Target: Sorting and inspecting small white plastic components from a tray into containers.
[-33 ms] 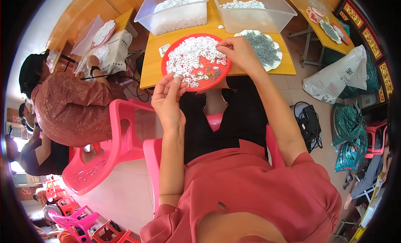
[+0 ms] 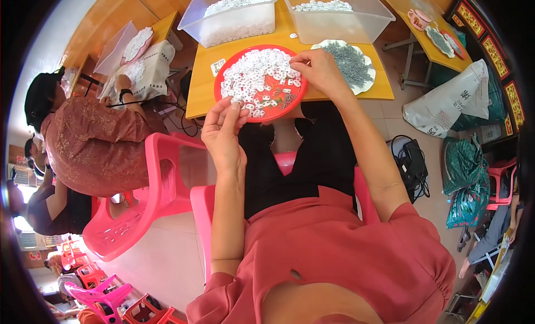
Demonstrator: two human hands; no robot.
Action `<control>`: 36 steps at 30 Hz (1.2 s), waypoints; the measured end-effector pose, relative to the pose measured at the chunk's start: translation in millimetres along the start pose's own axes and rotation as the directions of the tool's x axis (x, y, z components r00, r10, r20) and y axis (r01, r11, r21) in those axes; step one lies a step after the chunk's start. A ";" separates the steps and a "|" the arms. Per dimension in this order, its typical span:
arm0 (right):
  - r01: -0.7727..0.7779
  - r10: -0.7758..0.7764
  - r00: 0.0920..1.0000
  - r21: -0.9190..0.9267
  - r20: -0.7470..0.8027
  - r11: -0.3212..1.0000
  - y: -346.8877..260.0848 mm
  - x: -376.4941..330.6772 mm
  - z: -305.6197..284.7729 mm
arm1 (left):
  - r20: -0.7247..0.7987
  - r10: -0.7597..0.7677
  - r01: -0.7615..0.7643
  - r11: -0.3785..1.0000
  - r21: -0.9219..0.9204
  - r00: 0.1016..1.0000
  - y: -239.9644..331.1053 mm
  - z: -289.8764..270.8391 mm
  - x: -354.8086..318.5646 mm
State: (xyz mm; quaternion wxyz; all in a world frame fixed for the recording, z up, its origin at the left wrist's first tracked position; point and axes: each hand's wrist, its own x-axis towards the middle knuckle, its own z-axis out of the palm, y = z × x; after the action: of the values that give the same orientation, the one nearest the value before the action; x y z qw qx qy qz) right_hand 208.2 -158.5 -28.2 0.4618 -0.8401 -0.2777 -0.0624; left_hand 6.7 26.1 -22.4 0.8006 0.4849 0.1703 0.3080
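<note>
A round red plate (image 2: 301,95) lies at the front of the yellow table, heaped with small white plastic pieces (image 2: 251,67) that have dark holes. A few grey slim parts (image 2: 288,101) rest at its right side. By the plate's near left rim, my left hand (image 2: 224,129) pinches a small white piece between thumb and forefinger. My right hand (image 2: 322,72) hovers at the plate's right upper edge with its fingertips pressed together; whatever they hold is too small to make out. Beside it, a scalloped white plate (image 2: 366,88) carries a pile of grey slim parts (image 2: 348,65).
Two clear plastic tubs (image 2: 237,28) (image 2: 340,27) of white pieces stand at the table's back. A pink chair (image 2: 161,173) and a person in a brown patterned top (image 2: 95,145) are on the left. A white sack (image 2: 446,106) and black cables (image 2: 412,168) lie on the right floor.
</note>
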 end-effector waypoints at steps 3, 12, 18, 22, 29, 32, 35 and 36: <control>0.050 -0.051 0.999 -0.120 0.000 0.991 15.7 3.1 4.1 | 0.015 -0.016 0.016 1.000 0.017 1.000 -6.0 1.9 10.2; -0.019 0.099 0.978 -0.396 0.184 0.918 14.7 21.1 15.3 | 0.009 -0.122 0.121 0.991 0.053 0.992 -44.1 -10.7 43.8; 0.062 0.087 0.972 -0.595 0.218 0.801 19.0 35.0 31.5 | -0.075 -0.125 0.125 0.992 0.000 0.989 -61.3 -22.9 30.5; 0.138 0.014 0.954 -0.481 0.299 0.866 3.9 33.8 55.1 | -0.074 -0.146 0.146 0.989 -0.006 0.987 -67.6 -28.9 30.3; 0.265 -0.117 0.918 -0.367 0.380 0.891 -0.3 23.2 106.8 | -0.058 -0.169 0.170 0.985 0.020 0.984 -71.7 -36.4 26.7; 0.326 -0.168 0.912 -0.410 0.375 0.852 8.2 24.3 122.1 | -0.056 -0.160 0.161 0.987 0.019 0.986 -72.0 -39.8 24.5; 0.435 -0.290 0.886 -0.435 0.361 0.788 10.0 19.0 128.6 | -0.049 -0.155 0.155 0.988 0.002 0.987 -70.9 -42.0 22.1; 0.496 -0.374 0.863 -0.422 0.340 0.759 10.7 17.2 129.1 | -0.052 -0.150 0.150 0.989 0.000 0.987 -69.9 -41.9 20.5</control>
State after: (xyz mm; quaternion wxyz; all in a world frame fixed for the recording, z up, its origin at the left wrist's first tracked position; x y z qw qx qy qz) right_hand 208.7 -51.3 -102.9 0.1666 -0.8425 -0.4934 -0.1379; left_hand 21.2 44.0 -103.2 0.8160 0.4641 0.2274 0.2590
